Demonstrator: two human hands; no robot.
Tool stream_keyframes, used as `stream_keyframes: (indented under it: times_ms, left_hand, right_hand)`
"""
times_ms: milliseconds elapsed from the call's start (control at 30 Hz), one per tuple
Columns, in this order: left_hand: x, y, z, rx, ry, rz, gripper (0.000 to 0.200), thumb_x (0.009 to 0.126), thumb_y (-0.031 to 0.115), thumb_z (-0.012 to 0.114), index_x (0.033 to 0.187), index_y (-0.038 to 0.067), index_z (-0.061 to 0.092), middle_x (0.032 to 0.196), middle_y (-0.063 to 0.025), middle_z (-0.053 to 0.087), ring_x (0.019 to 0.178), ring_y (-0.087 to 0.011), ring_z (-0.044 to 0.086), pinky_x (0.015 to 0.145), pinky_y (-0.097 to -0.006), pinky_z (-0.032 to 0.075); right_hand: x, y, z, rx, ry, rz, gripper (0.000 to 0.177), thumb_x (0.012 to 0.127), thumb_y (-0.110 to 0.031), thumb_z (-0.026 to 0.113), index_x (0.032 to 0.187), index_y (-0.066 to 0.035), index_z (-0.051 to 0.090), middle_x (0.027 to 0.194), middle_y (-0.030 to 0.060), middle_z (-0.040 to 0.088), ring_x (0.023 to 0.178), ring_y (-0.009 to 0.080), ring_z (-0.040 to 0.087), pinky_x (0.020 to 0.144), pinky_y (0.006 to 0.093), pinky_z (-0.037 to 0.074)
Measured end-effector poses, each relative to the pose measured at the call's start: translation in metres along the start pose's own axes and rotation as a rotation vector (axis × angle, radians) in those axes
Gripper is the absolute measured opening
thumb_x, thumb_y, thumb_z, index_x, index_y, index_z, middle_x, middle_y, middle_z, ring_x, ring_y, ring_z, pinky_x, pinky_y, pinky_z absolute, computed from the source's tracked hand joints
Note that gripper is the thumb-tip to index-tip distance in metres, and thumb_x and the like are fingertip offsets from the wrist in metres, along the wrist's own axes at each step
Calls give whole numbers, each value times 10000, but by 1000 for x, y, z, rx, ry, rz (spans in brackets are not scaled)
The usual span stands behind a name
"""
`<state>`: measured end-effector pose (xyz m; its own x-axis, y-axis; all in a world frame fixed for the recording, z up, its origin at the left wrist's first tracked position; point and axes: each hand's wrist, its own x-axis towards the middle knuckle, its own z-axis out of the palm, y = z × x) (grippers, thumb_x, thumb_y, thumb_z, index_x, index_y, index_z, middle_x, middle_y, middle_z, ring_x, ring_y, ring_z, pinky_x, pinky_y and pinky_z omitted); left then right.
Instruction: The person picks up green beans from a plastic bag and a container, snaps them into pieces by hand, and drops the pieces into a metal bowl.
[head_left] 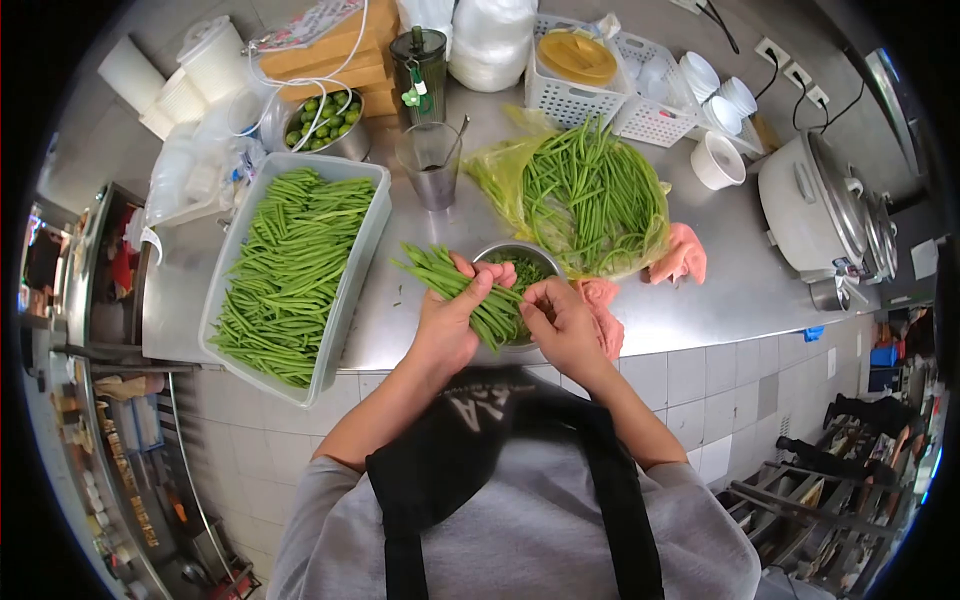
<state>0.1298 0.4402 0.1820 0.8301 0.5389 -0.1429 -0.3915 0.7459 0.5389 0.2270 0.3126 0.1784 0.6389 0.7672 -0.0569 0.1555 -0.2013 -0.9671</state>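
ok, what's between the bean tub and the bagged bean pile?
Head view: a clear cup holding a spoon; closer in, the bean bunch in the left hand.

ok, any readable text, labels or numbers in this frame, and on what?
"AA": white letters, as far as they read, on the black apron; a fold hides the rest.
Printed sheet on the wooden box: too blurred to read.
Nothing else is legible.

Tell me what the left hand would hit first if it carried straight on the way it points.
Probably the bowl, at its far rim: the left hand, gripping a bean bunch, points away and rightward across it. If high enough to clear it, the bag comes next.
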Motion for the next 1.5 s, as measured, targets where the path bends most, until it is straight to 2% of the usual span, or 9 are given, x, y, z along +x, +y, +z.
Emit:
stream_keyframes:
  times_ms: [233, 433, 533, 833, 933, 1133, 1267, 1433, 1500]
  left_hand:
    - [-2, -16, 8, 9, 80, -4, 142, 864, 32, 584, 889, 116, 472, 926, -40, 607, 976, -220, 588, 937, -405, 461]
    - [3, -23, 6, 0, 140, 131, 141, 862, 41, 591, 889, 118, 476, 914, -38, 611, 980, -211, 584, 979, -411, 422]
    - [5, -32, 3, 11, 141, 178, 149, 857, 28, 593, 888, 115, 476, 910, -45, 611, 983, -212, 582, 985, -408, 415]
    - [14, -41, 19, 12, 163, 198, 154, 860, 1, 580, 891, 107, 472, 921, -63, 608, 982, -215, 585, 954, -387, 441]
    - [19, -42, 18, 27, 119, 163, 151, 862, 15, 582, 888, 112, 468, 923, -56, 606, 986, -207, 581, 970, -396, 429]
    - [15, -33, 21, 50, 72, 99, 139, 866, 56, 587, 886, 124, 467, 912, -34, 600, 982, -190, 575, 1009, -414, 400]
    - [13, -18, 16, 66, 96, 99, 136, 865, 64, 589, 881, 124, 468, 911, -26, 597, 981, -187, 573, 1016, -413, 396]
    - [10, -6, 10, 49, 76, 79, 155, 852, 14, 594, 875, 117, 480, 911, -43, 614, 992, -206, 584, 994, -409, 420]
    - [10, -1, 10, 62, 51, 74, 158, 852, 10, 593, 877, 116, 479, 908, -41, 616, 987, -205, 586, 994, -405, 419]
  right_hand:
    - [22, 6, -13, -562, 144, -451, 152, 780, -23, 591, 917, -14, 525, 772, 69, 527, 615, 125, 491, 543, 269, 403]
    - [22, 4, -26, 119, -56, 50, 173, 776, -7, 604, 941, -18, 552, 781, 42, 535, 615, 93, 480, 552, 225, 387]
    - [16, 1, -35, 125, -165, 51, 112, 781, -19, 606, 888, -15, 575, 782, 45, 537, 613, 97, 489, 550, 219, 391]
    - [19, 3, -38, -511, 39, -658, 139, 730, -63, 659, 860, -53, 608, 800, 91, 542, 677, 249, 571, 579, 313, 463]
    - [20, 8, -39, -476, 65, -673, 102, 761, -49, 629, 861, -43, 604, 791, 71, 547, 640, 194, 563, 529, 294, 443]
    - [23, 14, -38, 639, -46, 262, 56, 832, -27, 568, 886, -36, 581, 804, 6, 540, 575, 43, 474, 444, 198, 375]
    - [19, 7, -31, 421, 4, 101, 66, 871, -69, 531, 900, -27, 573, 781, 8, 528, 590, 46, 479, 464, 191, 397]
    - [10, -1, -20, 358, -153, 222, 84, 828, -111, 603, 855, -32, 592, 769, 9, 523, 580, 71, 499, 479, 221, 401]
    - [8, 0, -13, 178, -89, 49, 65, 810, -98, 603, 832, -38, 598, 753, 27, 522, 589, 97, 504, 484, 243, 402]
